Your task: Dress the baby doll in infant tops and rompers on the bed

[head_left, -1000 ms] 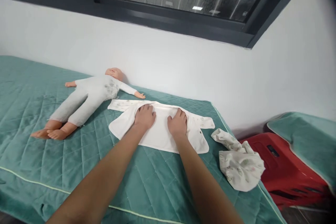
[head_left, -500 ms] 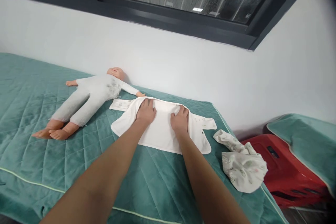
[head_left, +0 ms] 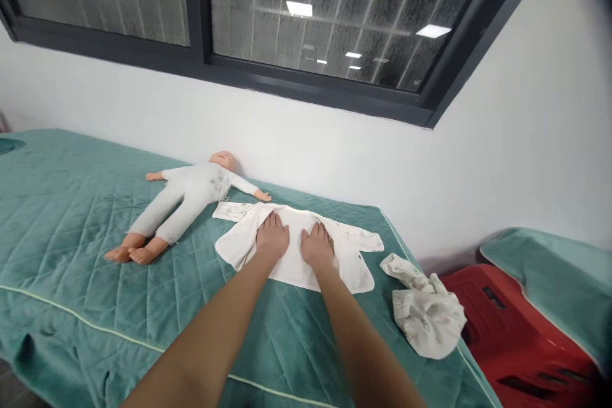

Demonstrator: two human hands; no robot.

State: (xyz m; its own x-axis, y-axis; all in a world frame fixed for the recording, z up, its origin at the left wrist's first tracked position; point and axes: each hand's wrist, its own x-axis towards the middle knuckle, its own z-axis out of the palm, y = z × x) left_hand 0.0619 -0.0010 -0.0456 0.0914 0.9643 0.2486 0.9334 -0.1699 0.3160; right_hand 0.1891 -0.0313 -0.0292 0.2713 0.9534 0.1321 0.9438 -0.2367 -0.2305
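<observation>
A small white baby shirt [head_left: 294, 261] lies spread on the green quilted cover, its front opened out and its patterned sleeves stretched to both sides. My left hand [head_left: 273, 234] rests flat on the inside of the shirt, left of its middle, fingers extended toward the collar. On the right half, my right hand [head_left: 317, 244] also lies flat on the cloth with its fingers outstretched. Neither hand grips anything. A baby doll [head_left: 194, 188] in a white body suit lies on its back left of the shirt, one hand close to the left sleeve.
Crumpled patterned baby pants [head_left: 428, 319] lie at the right edge of the green quilted cover [head_left: 86, 204]. Beyond that edge stands a red plastic stool [head_left: 516, 331], with green cloth [head_left: 545, 280] over part of it. A white wall [head_left: 306, 140] and dark-framed window [head_left: 310, 86] rise behind.
My hands have moved slightly closer together on the shirt, their fingers flatter and straighter. The camera has tilted up, so more of the window shows.
</observation>
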